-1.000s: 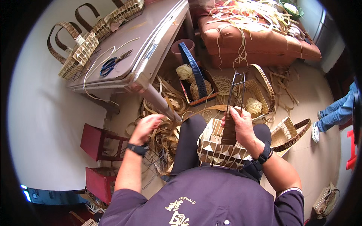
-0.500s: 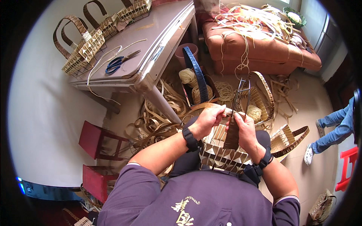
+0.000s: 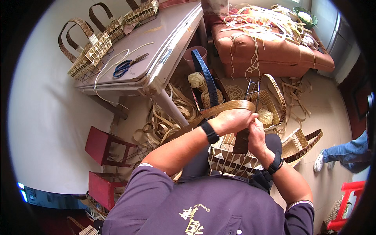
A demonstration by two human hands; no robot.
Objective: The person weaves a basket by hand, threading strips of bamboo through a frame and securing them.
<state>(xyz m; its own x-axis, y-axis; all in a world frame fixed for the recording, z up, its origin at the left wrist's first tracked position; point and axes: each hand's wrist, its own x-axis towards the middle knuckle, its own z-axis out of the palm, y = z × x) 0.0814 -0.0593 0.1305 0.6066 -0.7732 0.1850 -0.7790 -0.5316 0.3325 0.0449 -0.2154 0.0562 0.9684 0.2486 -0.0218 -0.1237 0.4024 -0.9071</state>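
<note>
On my lap sits a woven basket [image 3: 231, 162] of pale and brown strips on a wire frame. Its handle [image 3: 240, 143] rises before me, the lower part wrapped in dark brown strip, while bare wire loop [image 3: 252, 89] shows above. My left hand [image 3: 239, 118] is closed on a long shiny brown strip [image 3: 231, 105], which arches over my left wrist and trails to the left. Close against it, my right hand [image 3: 256, 138] is closed around the handle beside the wrapping. Between my fingertips, the exact meeting of strip and wire is hidden.
At left, a table [image 3: 164, 31] carries blue-handled scissors [image 3: 123, 67] and finished baskets [image 3: 91, 51]. Loose strips [image 3: 178, 103] cover floor beneath it. Ahead are a yarn box with blue handle [image 3: 213, 88] and an orange armchair [image 3: 250, 58]. Another person's leg [image 3: 342, 150] stands at right.
My left hand has moved right and over, bringing the strip around to the handle next to my right hand. The strip now arches higher. The other person's legs have shifted.
</note>
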